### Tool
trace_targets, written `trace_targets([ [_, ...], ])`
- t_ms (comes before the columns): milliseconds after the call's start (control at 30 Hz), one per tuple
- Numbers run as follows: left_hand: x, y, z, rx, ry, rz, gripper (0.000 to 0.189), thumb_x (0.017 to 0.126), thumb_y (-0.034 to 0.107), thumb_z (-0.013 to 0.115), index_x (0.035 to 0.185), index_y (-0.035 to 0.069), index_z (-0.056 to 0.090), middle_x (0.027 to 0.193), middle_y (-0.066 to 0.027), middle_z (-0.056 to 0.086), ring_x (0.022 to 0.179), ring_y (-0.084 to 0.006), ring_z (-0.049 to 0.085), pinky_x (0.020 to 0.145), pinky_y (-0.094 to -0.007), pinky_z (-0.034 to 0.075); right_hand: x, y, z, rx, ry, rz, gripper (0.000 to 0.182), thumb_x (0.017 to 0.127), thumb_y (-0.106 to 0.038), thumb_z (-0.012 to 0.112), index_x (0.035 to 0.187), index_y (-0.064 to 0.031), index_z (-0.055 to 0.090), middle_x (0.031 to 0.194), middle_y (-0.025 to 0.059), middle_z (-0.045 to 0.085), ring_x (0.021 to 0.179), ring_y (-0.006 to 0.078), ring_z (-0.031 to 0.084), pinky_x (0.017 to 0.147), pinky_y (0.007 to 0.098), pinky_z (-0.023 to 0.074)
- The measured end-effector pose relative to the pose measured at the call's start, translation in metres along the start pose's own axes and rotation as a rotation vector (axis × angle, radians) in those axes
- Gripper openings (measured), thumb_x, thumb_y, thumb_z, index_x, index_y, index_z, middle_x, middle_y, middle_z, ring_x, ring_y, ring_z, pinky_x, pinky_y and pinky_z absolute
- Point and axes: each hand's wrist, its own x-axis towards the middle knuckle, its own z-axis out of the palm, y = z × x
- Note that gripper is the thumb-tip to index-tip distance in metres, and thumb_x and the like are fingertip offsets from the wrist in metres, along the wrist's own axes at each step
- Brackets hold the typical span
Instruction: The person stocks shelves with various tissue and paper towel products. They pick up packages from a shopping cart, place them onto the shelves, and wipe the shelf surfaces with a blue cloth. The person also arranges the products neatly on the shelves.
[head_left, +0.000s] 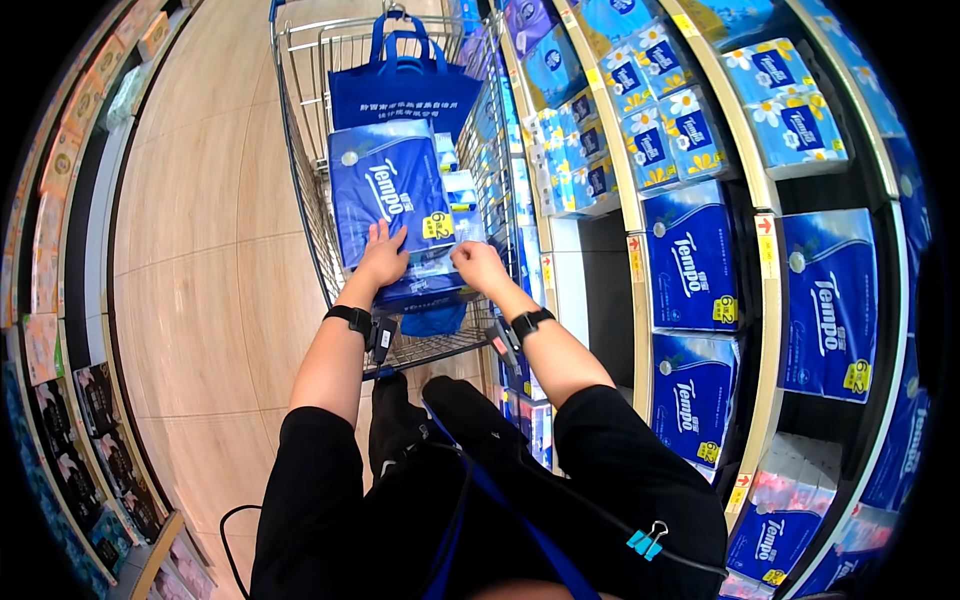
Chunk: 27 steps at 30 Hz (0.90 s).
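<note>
A wire shopping cart (304, 161) stands before me. In it lies a large blue Tempo tissue pack (386, 180), with another blue Tempo pack (427, 283) partly hidden beneath. My left hand (384, 255) rests with spread fingers on the lower edge of the upper pack, holding nothing. My right hand (478, 264) is beside the packs at their lower right corner, its fingers curled; whether they pinch the wrapping cannot be told. A blue fabric tote bag (405, 97) bearing writing hangs at the far end of the cart. Smaller packs (459, 187) lie at the right.
Shelves (637, 300) of Tempo tissue packs (691, 259) run close along the cart's right side. Another shelf (97, 300) with packaged goods stands at the far left, across the tiled floor (195, 262). A black cable (229, 517) loops beside me.
</note>
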Motion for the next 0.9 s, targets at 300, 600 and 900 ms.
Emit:
trace_targets([
  [300,0.001,-0.006,-0.019,-0.352,-0.088,0.023,0.048,0.099,0.022,0.049,0.147,0.015,0.045,0.161,-0.0259,0.012,0.151,-0.0356,0.004,0.119,-0.0383,0.018,0.016,0.047,0.080,0.011,-0.969,0.415,0.049,0.098,-0.047,0.047,0.122,-0.0068,0.063,0.104,0.0085,0.064,0.091,0.0238,0.064,0.076,0.0403,0.0570],
  [600,-0.016,0.012,-0.029,-0.416,-0.086,-0.041,0.045,0.101,0.013,0.049,0.145,0.013,0.046,0.160,-0.0238,0.019,0.151,-0.0332,0.006,0.118,-0.0377,0.020,0.045,0.134,0.205,-0.387,-1.067,0.214,0.068,0.098,-0.056,0.035,0.147,-0.0082,0.042,0.153,0.0129,0.040,0.130,0.0310,0.050,0.101,0.0457,0.0476],
  [900,-0.015,0.021,-0.035,-0.426,-0.095,-0.106,0.044,0.102,0.009,0.048,0.145,0.014,0.045,0.161,-0.0215,0.017,0.152,-0.0295,0.003,0.118,-0.0381,0.019,0.026,0.185,0.247,-0.496,-0.839,0.088,0.052,0.096,-0.042,0.044,0.131,-0.0039,0.050,0.134,0.0156,0.054,0.117,0.0317,0.055,0.096,0.0440,0.0460],
])
